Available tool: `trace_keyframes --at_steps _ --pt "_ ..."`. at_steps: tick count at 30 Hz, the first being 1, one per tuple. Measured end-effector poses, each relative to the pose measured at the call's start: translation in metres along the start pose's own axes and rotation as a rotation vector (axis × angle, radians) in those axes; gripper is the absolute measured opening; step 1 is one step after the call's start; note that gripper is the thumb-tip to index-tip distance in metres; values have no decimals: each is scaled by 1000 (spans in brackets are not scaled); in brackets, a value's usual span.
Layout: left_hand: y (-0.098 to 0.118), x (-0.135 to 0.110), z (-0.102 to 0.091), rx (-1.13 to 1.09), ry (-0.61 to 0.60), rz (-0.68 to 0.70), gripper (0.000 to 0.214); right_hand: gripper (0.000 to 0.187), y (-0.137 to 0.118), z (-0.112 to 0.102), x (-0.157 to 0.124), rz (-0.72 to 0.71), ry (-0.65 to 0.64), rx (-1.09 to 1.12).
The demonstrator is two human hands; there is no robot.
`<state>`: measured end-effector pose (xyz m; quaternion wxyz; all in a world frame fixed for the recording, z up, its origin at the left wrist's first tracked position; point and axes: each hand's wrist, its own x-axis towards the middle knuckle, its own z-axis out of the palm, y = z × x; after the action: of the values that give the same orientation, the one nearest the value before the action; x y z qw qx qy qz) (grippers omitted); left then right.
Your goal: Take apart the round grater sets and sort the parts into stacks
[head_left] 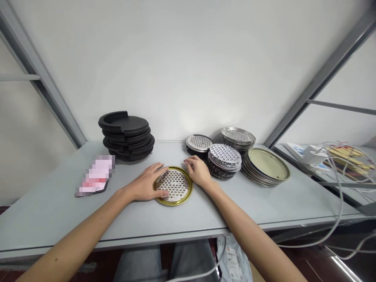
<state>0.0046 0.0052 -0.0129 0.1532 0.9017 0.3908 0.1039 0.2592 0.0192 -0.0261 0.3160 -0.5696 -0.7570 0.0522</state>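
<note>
On the table in front of me lies a round grater disc [172, 187], silvery and full of raised holes, set in a shallow gold-coloured round tray [188, 192]. My left hand [147, 184] clasps the tray's left side, its thumb over the near part of the disc and its fingers along the far left rim. My right hand [198, 170] is at the far right rim with its fingers curled together. Whatever those fingertips hold, if anything, is hidden.
Black round holders [126, 135] are stacked back left, behind a phone [98, 176]. To the right stand grater disc stacks [225, 156], a perforated disc on a dark base [199, 143], silver-rimmed discs [237, 135] and gold trays [268, 164]. White cables [340, 196] hang at the right edge.
</note>
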Motion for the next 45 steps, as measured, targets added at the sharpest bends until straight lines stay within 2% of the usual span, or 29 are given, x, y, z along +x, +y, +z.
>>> trace_keyframes --at_steps 4,7,14,26,33,41,45 --pt "1 -2 -4 -45 -38 81 114 24 -4 0 0 -137 -12 130" --pt "0 -3 -5 -71 -35 107 121 20 -7 -1 -1 -216 -68 140" --pt "-2 -3 -4 -77 -19 125 118 22 -13 -1 -2 -199 -160 125" --pt "0 -3 -6 -97 -2 106 121 16 -12 4 6 61 -175 486" --pt "-1 -3 -6 -82 -2 111 126 25 -10 -4 8 328 -279 917" --pt "-2 -4 -7 -65 -61 76 127 20 -10 -5 7 441 -275 954" --pt "1 -5 -8 -80 -70 43 128 20 -4 -5 8 460 -201 991"
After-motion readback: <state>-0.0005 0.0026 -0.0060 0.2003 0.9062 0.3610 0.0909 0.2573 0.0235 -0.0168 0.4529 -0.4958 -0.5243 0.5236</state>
